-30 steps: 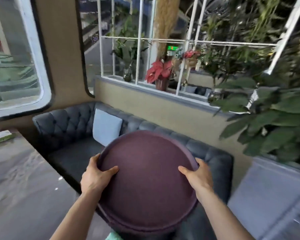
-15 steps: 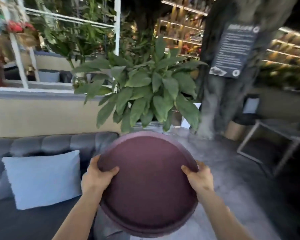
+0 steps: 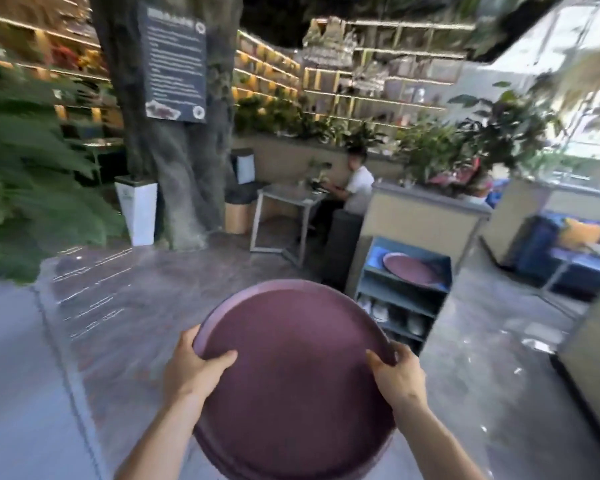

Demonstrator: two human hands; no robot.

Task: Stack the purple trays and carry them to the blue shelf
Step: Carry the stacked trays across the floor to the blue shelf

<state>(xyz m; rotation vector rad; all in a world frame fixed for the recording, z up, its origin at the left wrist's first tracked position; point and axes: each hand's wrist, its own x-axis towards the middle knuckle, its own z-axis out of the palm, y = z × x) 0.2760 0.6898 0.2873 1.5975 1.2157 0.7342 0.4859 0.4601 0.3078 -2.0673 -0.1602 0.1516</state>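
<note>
Biggest risk I can see right now: the trays sliding apart mid-walk. They're round, smooth and look like slick plastic, so if the stack tips toward 12 o'clock the top one could skate off the ones under it. Only a sliver of lower rim shows at about 6 o'clock, so I can't tell how many are stacked or how well they're nested.

Grip-wise, the left hand clamps the rim at roughly 9 o'clock with the thumb hooked over the top, and the right hand does the same at about 3 o'clock. The fingers are curled under, out of sight. Both hands sit on the near half of the stack, so the far edge is unsupported and could dip.

Second worry is the route. The shelf is at about 1 o'clock, well ahead across open floor, and it's tucked against a tan planter wall. Its top level already has a tray leaning or lying on it, so sliding the stack in could knock that one or catch the shelf's frame. The lower levels seem to hold white dishes, too blurry to say more.

The trays themselves: dull purple, matte, shallow raised lip, top one empty, held level-ish just in front of the body.
</note>
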